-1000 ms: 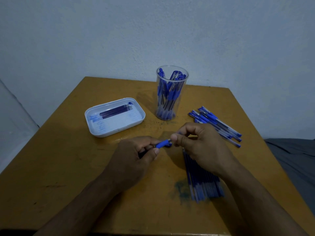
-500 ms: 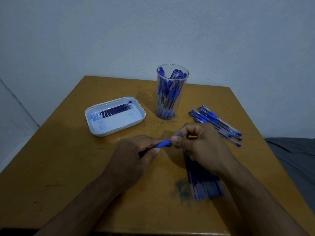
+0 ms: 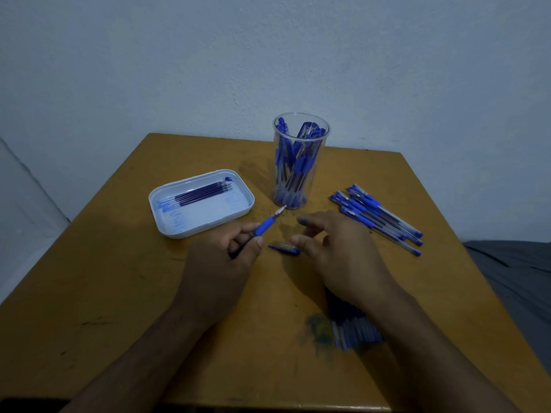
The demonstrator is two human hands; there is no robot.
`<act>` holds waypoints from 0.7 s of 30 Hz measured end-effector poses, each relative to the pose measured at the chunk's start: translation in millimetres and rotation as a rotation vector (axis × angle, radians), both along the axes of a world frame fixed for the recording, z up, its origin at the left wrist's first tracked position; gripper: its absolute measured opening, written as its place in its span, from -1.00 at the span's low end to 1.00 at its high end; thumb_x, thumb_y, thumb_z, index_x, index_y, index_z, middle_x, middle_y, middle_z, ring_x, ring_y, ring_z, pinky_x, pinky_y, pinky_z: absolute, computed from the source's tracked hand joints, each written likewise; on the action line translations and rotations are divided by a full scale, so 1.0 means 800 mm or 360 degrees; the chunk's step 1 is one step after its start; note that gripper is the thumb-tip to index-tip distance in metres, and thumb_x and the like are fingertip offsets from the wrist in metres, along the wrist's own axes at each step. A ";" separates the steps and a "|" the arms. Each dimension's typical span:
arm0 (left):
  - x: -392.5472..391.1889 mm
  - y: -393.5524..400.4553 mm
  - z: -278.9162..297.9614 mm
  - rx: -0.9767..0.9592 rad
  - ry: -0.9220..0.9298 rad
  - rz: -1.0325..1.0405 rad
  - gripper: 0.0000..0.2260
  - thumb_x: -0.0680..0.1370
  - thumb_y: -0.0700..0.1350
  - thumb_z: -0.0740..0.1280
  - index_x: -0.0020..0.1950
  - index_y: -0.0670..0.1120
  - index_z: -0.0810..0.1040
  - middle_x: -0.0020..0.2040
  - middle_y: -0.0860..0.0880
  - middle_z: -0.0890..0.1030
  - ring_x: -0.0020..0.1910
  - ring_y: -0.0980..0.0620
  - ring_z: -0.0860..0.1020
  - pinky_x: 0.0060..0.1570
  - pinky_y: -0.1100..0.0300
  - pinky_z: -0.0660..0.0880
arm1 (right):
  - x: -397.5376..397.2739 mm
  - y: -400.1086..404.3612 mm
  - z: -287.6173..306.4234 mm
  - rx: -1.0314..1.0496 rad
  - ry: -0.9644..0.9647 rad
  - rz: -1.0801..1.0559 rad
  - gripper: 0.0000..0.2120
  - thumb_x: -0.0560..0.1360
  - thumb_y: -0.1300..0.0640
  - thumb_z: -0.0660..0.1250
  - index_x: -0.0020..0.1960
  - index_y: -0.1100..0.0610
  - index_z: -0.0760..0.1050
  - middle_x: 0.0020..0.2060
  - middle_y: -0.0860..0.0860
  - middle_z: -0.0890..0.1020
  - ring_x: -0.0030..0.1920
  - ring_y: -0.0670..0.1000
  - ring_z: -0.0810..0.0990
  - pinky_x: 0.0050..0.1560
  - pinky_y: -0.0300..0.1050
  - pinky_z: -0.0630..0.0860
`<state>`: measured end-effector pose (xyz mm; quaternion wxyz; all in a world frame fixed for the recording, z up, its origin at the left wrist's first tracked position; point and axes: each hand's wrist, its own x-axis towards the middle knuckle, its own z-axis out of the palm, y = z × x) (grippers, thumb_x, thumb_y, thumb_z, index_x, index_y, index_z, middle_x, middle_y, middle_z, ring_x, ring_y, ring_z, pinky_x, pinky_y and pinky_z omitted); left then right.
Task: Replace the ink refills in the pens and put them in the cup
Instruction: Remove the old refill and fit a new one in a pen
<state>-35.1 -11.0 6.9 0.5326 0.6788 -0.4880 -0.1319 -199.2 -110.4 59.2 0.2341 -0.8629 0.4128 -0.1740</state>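
While your left hand curls round the barrel of the pen, its long axis runs from your palm up and to the right, with the bare metal tip aimed at the foot of the cup. The blue grip section shows just past your fingers. A blue cap lies on the desk between your hands, close to your right thumb, lying roughly left to right. Your right hand hovers with fingers loosely spread, holding nothing; I cannot tell whether the thumb touches the cap.

The clear cup stands upright behind the pen tip, full of blue pens. To its left, a white tray holds a few dark refills lying diagonally. To the right, a loose pile of capped pens lies on the desk; print on their barrels is too small to read. Under your right forearm lies another bundle of refills.
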 end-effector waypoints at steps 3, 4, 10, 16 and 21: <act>0.000 -0.001 0.001 -0.0033 0.0098 0.0058 -0.81 0.57 -0.17 0.41 0.13 0.06 0.62 -0.24 0.10 0.63 -0.23 0.04 0.60 -0.18 0.09 0.57 | 0.012 0.011 -0.008 -0.0309 0.0490 0.0155 -0.68 0.65 -0.01 0.26 0.38 0.00 0.47 0.20 -0.04 0.45 0.03 -0.05 0.50 0.01 -0.12 0.52; 0.000 -0.001 0.002 -0.0039 0.0112 0.0060 -0.81 0.57 -0.18 0.41 0.13 0.06 0.61 -0.23 0.09 0.63 -0.23 0.03 0.60 -0.18 0.11 0.57 | 0.016 0.014 -0.013 -0.0304 0.0566 0.0158 -0.68 0.64 0.00 0.27 0.37 0.00 0.45 0.24 -0.03 0.41 0.01 -0.03 0.51 -0.02 -0.11 0.53; 0.000 0.001 0.003 -0.0029 0.0099 0.0002 -0.78 0.60 -0.20 0.37 0.20 0.04 0.61 -0.19 0.07 0.67 -0.14 0.03 0.64 -0.15 0.24 0.60 | 0.022 0.011 -0.018 -0.0183 0.0352 0.0109 -0.81 0.60 0.08 0.34 0.19 -0.06 0.42 0.09 -0.07 0.50 -0.02 -0.07 0.48 -0.02 -0.14 0.52; 0.001 0.002 0.003 -0.0045 0.0093 -0.0129 -0.72 0.59 -0.20 0.38 0.19 0.17 0.59 -0.16 0.13 0.68 -0.13 0.03 0.65 -0.11 0.16 0.60 | 0.006 0.004 -0.014 0.0321 -0.0610 -0.0058 -0.90 0.53 0.11 0.46 -0.01 -0.07 0.62 -0.16 -0.09 0.60 -0.20 -0.12 0.55 -0.22 -0.33 0.45; -0.001 0.003 0.004 -0.0025 0.0071 -0.0225 -0.66 0.60 -0.18 0.37 0.19 0.26 0.56 -0.16 0.10 0.68 -0.16 -0.01 0.62 -0.16 0.11 0.58 | 0.000 0.001 -0.001 0.0778 -0.1208 -0.0134 -0.83 0.58 0.29 0.36 0.15 0.13 0.53 -0.16 0.08 0.74 -0.18 0.07 0.74 -0.29 -0.01 0.67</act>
